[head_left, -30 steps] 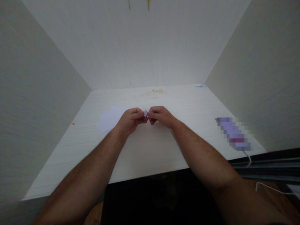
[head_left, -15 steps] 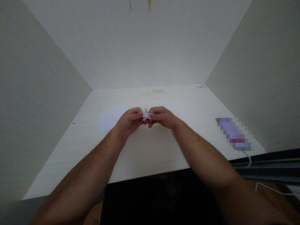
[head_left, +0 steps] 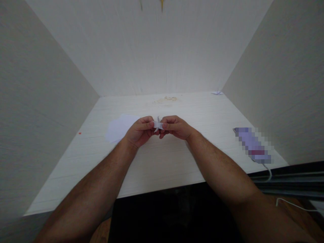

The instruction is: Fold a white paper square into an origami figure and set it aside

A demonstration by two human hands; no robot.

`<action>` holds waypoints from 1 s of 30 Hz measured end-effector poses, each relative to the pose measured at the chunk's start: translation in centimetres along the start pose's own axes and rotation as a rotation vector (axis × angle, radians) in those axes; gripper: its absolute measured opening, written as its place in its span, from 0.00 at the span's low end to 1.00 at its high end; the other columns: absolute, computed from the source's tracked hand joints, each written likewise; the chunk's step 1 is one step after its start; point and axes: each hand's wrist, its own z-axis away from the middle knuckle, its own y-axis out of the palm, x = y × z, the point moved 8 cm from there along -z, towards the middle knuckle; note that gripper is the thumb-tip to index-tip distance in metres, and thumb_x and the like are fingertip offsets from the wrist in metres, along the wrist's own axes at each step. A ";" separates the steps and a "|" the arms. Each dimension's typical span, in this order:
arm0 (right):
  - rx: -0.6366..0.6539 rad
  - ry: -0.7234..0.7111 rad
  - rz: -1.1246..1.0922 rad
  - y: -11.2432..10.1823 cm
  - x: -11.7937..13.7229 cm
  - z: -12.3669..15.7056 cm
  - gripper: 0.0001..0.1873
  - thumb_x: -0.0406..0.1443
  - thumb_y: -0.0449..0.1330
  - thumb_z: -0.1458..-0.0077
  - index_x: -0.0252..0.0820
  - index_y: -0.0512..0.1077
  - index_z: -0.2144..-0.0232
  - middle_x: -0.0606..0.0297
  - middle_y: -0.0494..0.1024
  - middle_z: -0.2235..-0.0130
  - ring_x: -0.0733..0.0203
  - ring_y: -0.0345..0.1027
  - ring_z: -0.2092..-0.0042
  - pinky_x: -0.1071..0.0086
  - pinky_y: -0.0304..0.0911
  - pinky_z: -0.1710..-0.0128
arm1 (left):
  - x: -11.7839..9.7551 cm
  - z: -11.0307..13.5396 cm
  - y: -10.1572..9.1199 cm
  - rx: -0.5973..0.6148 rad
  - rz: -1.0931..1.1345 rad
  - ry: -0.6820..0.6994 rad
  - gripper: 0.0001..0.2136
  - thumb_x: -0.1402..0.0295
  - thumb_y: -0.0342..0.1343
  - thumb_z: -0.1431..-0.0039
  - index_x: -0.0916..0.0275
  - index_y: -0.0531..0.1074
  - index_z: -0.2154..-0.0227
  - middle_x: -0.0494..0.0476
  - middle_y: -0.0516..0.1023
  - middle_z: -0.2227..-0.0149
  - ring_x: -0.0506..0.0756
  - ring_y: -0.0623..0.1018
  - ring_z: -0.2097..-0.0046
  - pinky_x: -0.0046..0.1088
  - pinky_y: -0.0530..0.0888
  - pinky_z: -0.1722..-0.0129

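Note:
Between my two hands is a small piece of folded white paper (head_left: 158, 125), with thin pointed bits sticking up and down from its middle. My left hand (head_left: 141, 130) pinches its left end between thumb and fingers. The right end is gripped the same way by my right hand (head_left: 176, 126). Both hands are held over the middle of the white table (head_left: 162, 165). Loose white paper sheets (head_left: 118, 127) lie on the table beside my left hand, partly covered by it. My fingers hide part of the folded paper.
At the right lies a blurred-out flat object (head_left: 253, 145) with a cable (head_left: 268, 173) running off the table edge. A small white folded paper piece (head_left: 217, 92) sits in the back right corner. Pale walls enclose the table at the back and both sides.
Both hands keep their grip and barely move. The folded paper shows slightly more of its middle, its lower point tipped a little differently.

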 end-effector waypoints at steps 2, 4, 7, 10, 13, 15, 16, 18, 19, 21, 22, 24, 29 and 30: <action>-0.021 0.004 0.002 -0.2 0.0 0.0 0.19 0.46 0.69 0.52 0.37 0.71 0.74 0.67 0.78 0.70 0.66 0.73 0.69 0.68 0.73 0.65 | 0.0 0.0 -0.3 -0.034 -0.002 -0.003 0.12 0.68 0.69 0.56 0.66 0.71 0.79 0.55 0.76 0.77 0.52 0.76 0.74 0.31 0.75 0.72; -0.050 0.009 0.002 -0.4 -0.1 -0.1 0.19 0.47 0.70 0.53 0.37 0.71 0.75 0.67 0.78 0.71 0.67 0.73 0.70 0.68 0.73 0.66 | 0.1 0.0 -0.4 -0.065 -0.003 -0.009 0.11 0.69 0.69 0.56 0.67 0.71 0.79 0.55 0.76 0.77 0.52 0.76 0.74 0.31 0.75 0.71; -0.122 0.006 0.006 -1.1 -0.2 -0.3 0.20 0.46 0.71 0.55 0.38 0.70 0.74 0.68 0.77 0.73 0.68 0.72 0.72 0.70 0.72 0.69 | 0.1 -0.1 -0.5 -0.105 0.006 -0.010 0.10 0.69 0.67 0.56 0.66 0.71 0.79 0.56 0.76 0.77 0.53 0.77 0.73 0.32 0.76 0.69; -0.194 -0.020 0.017 -1.8 -0.3 -0.3 0.19 0.45 0.70 0.53 0.38 0.69 0.73 0.69 0.77 0.74 0.69 0.70 0.75 0.71 0.71 0.70 | 0.1 -0.2 -1.0 -0.177 0.010 0.013 0.08 0.70 0.65 0.55 0.65 0.70 0.79 0.55 0.77 0.76 0.53 0.77 0.73 0.33 0.76 0.67; -0.224 -0.033 0.033 -2.2 -0.4 -0.4 0.18 0.45 0.70 0.53 0.38 0.70 0.72 0.69 0.76 0.75 0.69 0.70 0.75 0.72 0.70 0.71 | 0.1 -0.2 -1.6 -0.240 0.017 0.036 0.07 0.71 0.63 0.54 0.65 0.69 0.80 0.56 0.78 0.74 0.52 0.77 0.72 0.31 0.76 0.67; -0.227 -0.037 0.035 -2.3 -0.4 -0.4 0.18 0.45 0.70 0.54 0.38 0.70 0.72 0.70 0.75 0.76 0.69 0.70 0.76 0.72 0.70 0.72 | 0.0 -0.2 -1.8 -0.257 0.039 0.043 0.06 0.71 0.62 0.54 0.65 0.70 0.80 0.55 0.78 0.74 0.52 0.77 0.72 0.30 0.75 0.67; -0.226 -0.040 0.033 -2.3 -0.4 -0.4 0.18 0.45 0.71 0.54 0.38 0.70 0.72 0.71 0.75 0.76 0.70 0.69 0.76 0.72 0.70 0.72 | 0.0 -0.2 -1.7 -0.258 0.053 0.043 0.06 0.71 0.61 0.54 0.65 0.70 0.80 0.55 0.78 0.74 0.52 0.77 0.72 0.30 0.75 0.67; -0.223 -0.043 0.029 -2.2 -0.4 -0.4 0.19 0.45 0.71 0.55 0.38 0.70 0.73 0.72 0.74 0.76 0.70 0.68 0.76 0.72 0.71 0.71 | -0.1 -0.1 -1.5 -0.248 0.079 0.044 0.05 0.72 0.61 0.54 0.65 0.71 0.80 0.55 0.78 0.74 0.51 0.77 0.71 0.29 0.75 0.67; -0.225 -0.042 0.028 -2.3 -0.3 -0.4 0.19 0.45 0.71 0.55 0.38 0.70 0.73 0.72 0.74 0.77 0.71 0.68 0.76 0.72 0.71 0.71 | -0.2 -0.1 -1.3 -0.240 0.092 0.044 0.05 0.72 0.62 0.54 0.65 0.71 0.80 0.55 0.78 0.74 0.51 0.77 0.71 0.29 0.75 0.67; -0.233 -0.041 0.028 -2.3 -0.3 -0.4 0.20 0.46 0.72 0.56 0.38 0.70 0.73 0.73 0.73 0.77 0.71 0.67 0.77 0.72 0.72 0.71 | -0.3 -0.1 -1.1 -0.220 0.117 0.045 0.05 0.72 0.62 0.54 0.65 0.72 0.80 0.55 0.78 0.74 0.51 0.77 0.71 0.29 0.75 0.67; -0.238 -0.040 0.028 -2.3 -0.3 -0.4 0.20 0.46 0.72 0.57 0.38 0.70 0.72 0.73 0.73 0.78 0.71 0.67 0.77 0.72 0.72 0.71 | -0.3 -0.1 -1.0 -0.210 0.128 0.044 0.05 0.72 0.63 0.55 0.65 0.72 0.80 0.55 0.79 0.73 0.52 0.77 0.70 0.28 0.75 0.67; -0.238 -0.041 0.024 -2.2 -0.3 -0.4 0.20 0.46 0.72 0.57 0.38 0.71 0.72 0.73 0.73 0.78 0.72 0.66 0.77 0.72 0.71 0.72 | -0.2 -0.1 -0.8 -0.185 0.138 0.040 0.05 0.72 0.64 0.55 0.65 0.73 0.80 0.55 0.79 0.74 0.52 0.77 0.70 0.28 0.75 0.67; -0.189 -0.033 0.008 -1.6 -0.2 -0.4 0.20 0.46 0.72 0.57 0.38 0.70 0.73 0.73 0.74 0.77 0.72 0.65 0.77 0.72 0.71 0.71 | -0.1 0.0 -0.8 -0.162 0.118 0.020 0.06 0.69 0.63 0.52 0.65 0.74 0.79 0.56 0.77 0.76 0.53 0.77 0.72 0.30 0.75 0.68; -0.174 -0.027 0.008 -1.5 -0.2 -0.4 0.20 0.46 0.72 0.57 0.38 0.70 0.73 0.73 0.74 0.77 0.72 0.66 0.77 0.72 0.71 0.71 | 0.0 0.1 -0.7 -0.163 0.115 0.010 0.07 0.68 0.62 0.51 0.65 0.74 0.79 0.56 0.77 0.76 0.53 0.77 0.72 0.31 0.75 0.68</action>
